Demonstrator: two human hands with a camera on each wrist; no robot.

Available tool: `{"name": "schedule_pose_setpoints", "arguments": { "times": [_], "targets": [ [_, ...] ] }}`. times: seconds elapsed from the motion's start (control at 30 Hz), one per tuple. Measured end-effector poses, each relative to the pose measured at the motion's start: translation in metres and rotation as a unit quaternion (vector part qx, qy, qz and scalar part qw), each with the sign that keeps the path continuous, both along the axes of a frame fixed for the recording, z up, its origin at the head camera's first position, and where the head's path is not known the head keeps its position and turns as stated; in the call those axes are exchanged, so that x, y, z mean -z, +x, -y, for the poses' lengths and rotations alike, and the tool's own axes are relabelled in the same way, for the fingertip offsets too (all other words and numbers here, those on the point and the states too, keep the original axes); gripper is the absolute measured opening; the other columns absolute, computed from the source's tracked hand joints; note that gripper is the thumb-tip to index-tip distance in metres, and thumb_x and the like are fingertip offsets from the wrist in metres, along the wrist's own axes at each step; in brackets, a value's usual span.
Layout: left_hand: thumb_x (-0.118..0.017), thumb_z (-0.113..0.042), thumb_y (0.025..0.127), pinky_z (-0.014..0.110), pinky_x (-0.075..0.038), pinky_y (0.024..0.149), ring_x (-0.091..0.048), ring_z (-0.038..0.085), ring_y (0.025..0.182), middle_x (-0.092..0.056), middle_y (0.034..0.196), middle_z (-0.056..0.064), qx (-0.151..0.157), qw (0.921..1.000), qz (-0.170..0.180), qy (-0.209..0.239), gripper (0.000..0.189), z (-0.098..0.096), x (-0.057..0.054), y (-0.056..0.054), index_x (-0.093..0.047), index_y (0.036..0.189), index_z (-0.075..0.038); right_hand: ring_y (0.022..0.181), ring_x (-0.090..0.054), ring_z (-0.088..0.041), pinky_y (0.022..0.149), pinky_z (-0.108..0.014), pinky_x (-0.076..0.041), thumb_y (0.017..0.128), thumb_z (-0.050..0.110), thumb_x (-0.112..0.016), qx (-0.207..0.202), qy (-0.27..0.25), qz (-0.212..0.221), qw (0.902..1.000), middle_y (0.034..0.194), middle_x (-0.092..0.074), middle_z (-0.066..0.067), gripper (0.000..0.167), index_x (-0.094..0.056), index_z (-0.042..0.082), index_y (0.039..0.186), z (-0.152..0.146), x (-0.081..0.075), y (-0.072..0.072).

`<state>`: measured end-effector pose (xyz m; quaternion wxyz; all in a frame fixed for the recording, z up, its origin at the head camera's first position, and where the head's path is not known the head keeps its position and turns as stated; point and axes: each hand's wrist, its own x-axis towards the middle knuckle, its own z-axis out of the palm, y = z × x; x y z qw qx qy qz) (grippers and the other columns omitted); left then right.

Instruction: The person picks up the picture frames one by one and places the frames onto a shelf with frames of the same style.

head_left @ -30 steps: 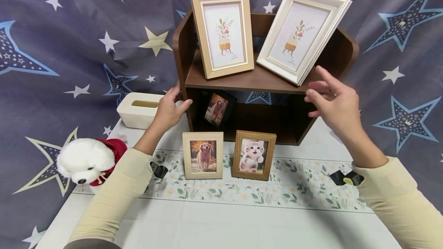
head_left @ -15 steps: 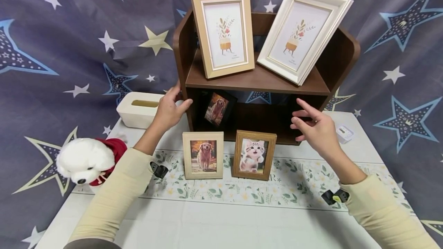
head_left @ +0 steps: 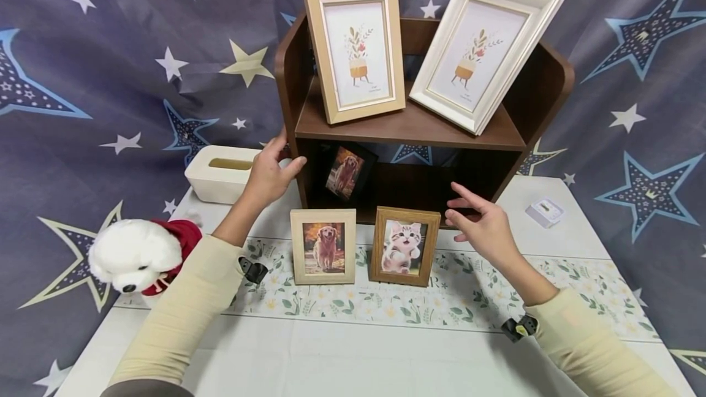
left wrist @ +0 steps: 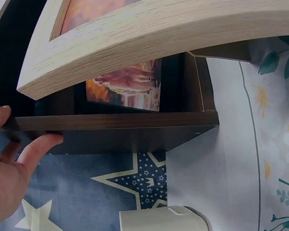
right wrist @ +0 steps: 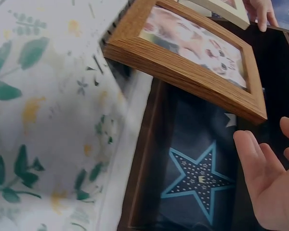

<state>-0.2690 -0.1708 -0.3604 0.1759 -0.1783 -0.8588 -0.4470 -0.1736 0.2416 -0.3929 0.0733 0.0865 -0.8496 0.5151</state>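
My left hand (head_left: pixel 273 171) grips the left side panel of a dark brown two-tier shelf (head_left: pixel 410 133). In the left wrist view, its thumb and fingers (left wrist: pixel 41 148) lie on either side of the panel's edge. My right hand (head_left: pixel 481 225), holding nothing, hovers with fingers apart just right of a brown wooden photo frame (head_left: pixel 378 250) with a kitten picture. Beside that stands a pale wooden frame (head_left: pixel 297 247) with a dog picture. A black frame (head_left: pixel 364 179) with a dog picture leans tilted in the lower tier.
On the upper tier stand a tan frame (head_left: pixel 325 54) and a tilted white frame (head_left: pixel 441 48). A white tissue box (head_left: pixel 212 179) and a white plush dog (head_left: pixel 135 253) sit to the left. A small clear-and-white box (head_left: pixel 545 212) lies at right on the white table (head_left: pixel 331 354).
My right hand has come down and left from beside the white frame to near the kitten frame. My left hand has kept its place on the shelf's side.
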Motion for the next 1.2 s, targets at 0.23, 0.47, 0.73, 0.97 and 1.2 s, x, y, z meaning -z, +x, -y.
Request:
{"name": "schedule_pose_setpoints", "arguments": {
  "times": [0.23,0.47,0.73,0.97,1.2],
  "targets": [
    [-0.069,-0.006,0.095,0.052,-0.052,0.106,-0.058,0.041,0.125,-0.055,0.14,0.028,0.002,1.0,0.002,0.002,0.077,0.0,0.0,0.0,-0.03,0.161,-0.011,0.081,-0.07,0.008,0.059,-0.029,-0.064,0.097,0.015,-0.07,-0.003,0.009,0.011,0.9999,0.128,-0.067,-0.025,0.06,-0.05,0.02,0.153,0.004,0.015,0.002],
    [-0.069,-0.007,0.095,0.051,-0.052,0.107,-0.058,0.04,0.126,-0.055,0.141,0.027,0.003,1.0,0.005,0.004,0.077,-0.001,0.0,0.0,-0.03,0.161,-0.012,0.086,-0.068,0.011,0.065,-0.036,-0.065,0.097,0.017,-0.071,-0.006,0.001,0.023,0.9997,0.133,-0.066,-0.023,0.059,-0.05,0.019,0.153,0.006,0.029,0.005],
    [-0.069,-0.007,0.095,0.051,-0.052,0.107,-0.059,0.04,0.124,-0.055,0.14,0.027,-0.003,1.0,0.003,0.002,0.077,0.0,0.0,0.0,-0.03,0.161,-0.012,0.086,-0.07,0.004,0.068,-0.041,-0.066,0.095,0.011,-0.072,-0.014,-0.037,0.039,0.9985,0.129,-0.067,-0.026,0.059,-0.052,0.014,0.151,0.009,0.039,0.009],
    [-0.069,-0.008,0.095,0.051,-0.052,0.106,-0.06,0.04,0.122,-0.056,0.138,0.027,-0.003,1.0,0.002,0.0,0.077,-0.001,0.0,0.001,-0.03,0.161,-0.012,0.091,-0.077,-0.023,0.069,-0.04,-0.066,0.093,0.009,-0.074,-0.007,-0.045,0.049,0.9978,0.127,-0.068,-0.026,0.063,-0.051,0.018,0.152,0.013,0.048,0.014],
    [-0.069,-0.008,0.095,0.052,-0.052,0.106,-0.059,0.04,0.123,-0.056,0.138,0.027,-0.006,1.0,0.001,-0.001,0.076,0.0,0.0,0.0,-0.031,0.161,-0.012,0.091,-0.077,-0.022,0.065,-0.043,-0.065,0.092,0.006,-0.074,-0.018,-0.07,0.038,0.9967,0.122,-0.07,-0.028,0.069,-0.048,0.024,0.154,0.018,0.056,0.017]
  ]
}}
